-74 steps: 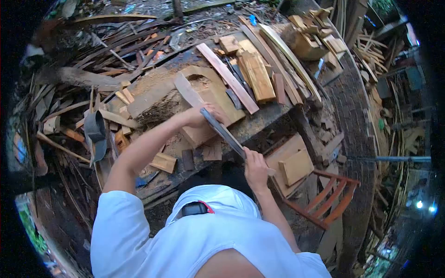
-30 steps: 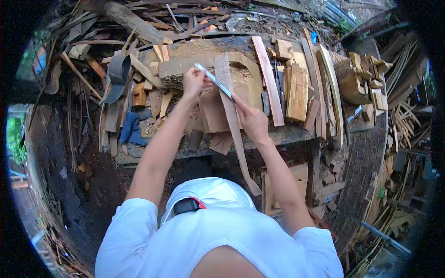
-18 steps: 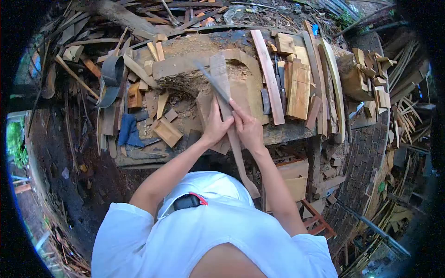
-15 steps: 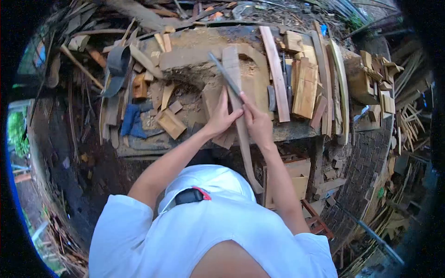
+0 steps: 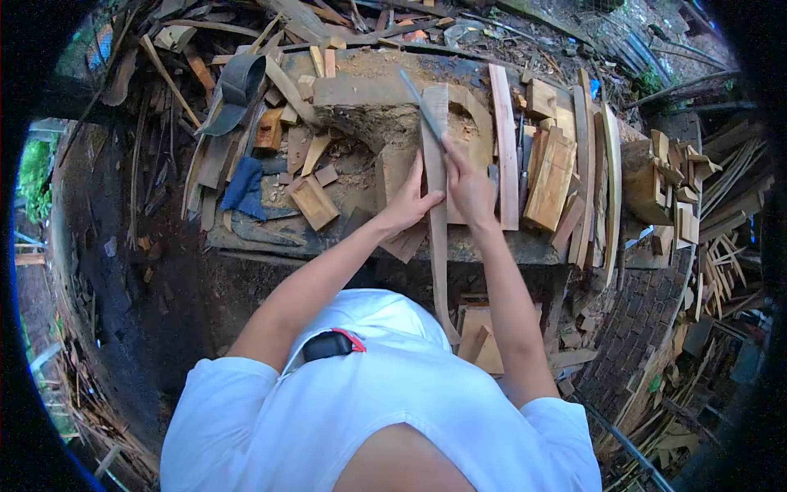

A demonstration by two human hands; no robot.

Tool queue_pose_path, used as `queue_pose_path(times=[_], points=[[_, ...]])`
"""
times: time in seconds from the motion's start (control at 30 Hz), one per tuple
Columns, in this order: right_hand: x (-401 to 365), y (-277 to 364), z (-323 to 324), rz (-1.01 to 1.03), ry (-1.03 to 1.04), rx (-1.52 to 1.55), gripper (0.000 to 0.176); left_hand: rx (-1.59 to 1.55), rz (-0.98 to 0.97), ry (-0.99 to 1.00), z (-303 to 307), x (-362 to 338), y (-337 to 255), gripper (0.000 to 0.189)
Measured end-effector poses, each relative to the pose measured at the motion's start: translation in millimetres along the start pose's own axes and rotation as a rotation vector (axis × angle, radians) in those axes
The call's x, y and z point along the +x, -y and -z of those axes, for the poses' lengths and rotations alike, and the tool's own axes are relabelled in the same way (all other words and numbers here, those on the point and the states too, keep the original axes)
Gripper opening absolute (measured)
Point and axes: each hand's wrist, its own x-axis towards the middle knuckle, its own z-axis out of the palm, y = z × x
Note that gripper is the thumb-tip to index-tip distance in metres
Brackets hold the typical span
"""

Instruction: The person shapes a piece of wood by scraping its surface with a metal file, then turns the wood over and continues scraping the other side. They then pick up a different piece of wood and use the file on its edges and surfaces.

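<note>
A long, narrow wooden strip (image 5: pixel 438 221) runs from the bench top toward my body, its near end by my waist. My left hand (image 5: pixel 410 201) grips this strip from the left side, its thumb across the top and its fingers along the edge. My right hand (image 5: pixel 471 190) is closed round the near end of a thin grey-blue metal file (image 5: pixel 421 105). The file slants up and left over the far part of the strip, its tip beyond the strip's left edge. The right fingers' undersides are hidden. Beneath lies a thick curved wooden piece (image 5: pixel 361 92).
Wood blocks (image 5: pixel 314 203), a blue cloth (image 5: pixel 243 189) and a curled dark band (image 5: pixel 238 80) are on the bench's left. A pale board (image 5: pixel 504 148), a yellowish block (image 5: pixel 549 180) and several long strips stand to the right. Scrap wood surrounds the bench (image 5: pixel 262 256).
The view has shifted, so the bench appears farther right and lower. My right hand has pushed the file away from my body along the strip. My left hand still grips the strip.
</note>
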Motion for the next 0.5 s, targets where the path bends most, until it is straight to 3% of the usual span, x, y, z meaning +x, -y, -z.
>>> queue_pose_path(times=[0.1, 0.2, 0.33, 0.4, 0.5], points=[[-45.2, -16.9, -1.7, 0.141, -0.034, 0.105, 0.039, -0.009, -0.021, -0.025, -4.0, -2.5, -12.5, 0.098], [-68.0, -17.9, 3.1, 0.168, 0.009, 0.017, 0.040, -0.051, -0.003, -0.039, -2.1, 0.4, -0.2, 0.096], [-11.2, -2.9, 7.3, 0.037, 0.068, -0.026, 0.041, -0.066, -0.026, -0.049, -8.2, -5.4, -9.3, 0.092], [14.7, 1.8, 7.2, 0.082, -0.009, 0.009, 0.043, -0.035, -0.016, -0.050, -7.1, -6.2, -14.0, 0.091], [-5.2, -8.3, 3.4, 0.175, -0.048, 0.028, 0.044, 0.014, -0.011, -0.055, -5.5, -4.4, -14.5, 0.092]])
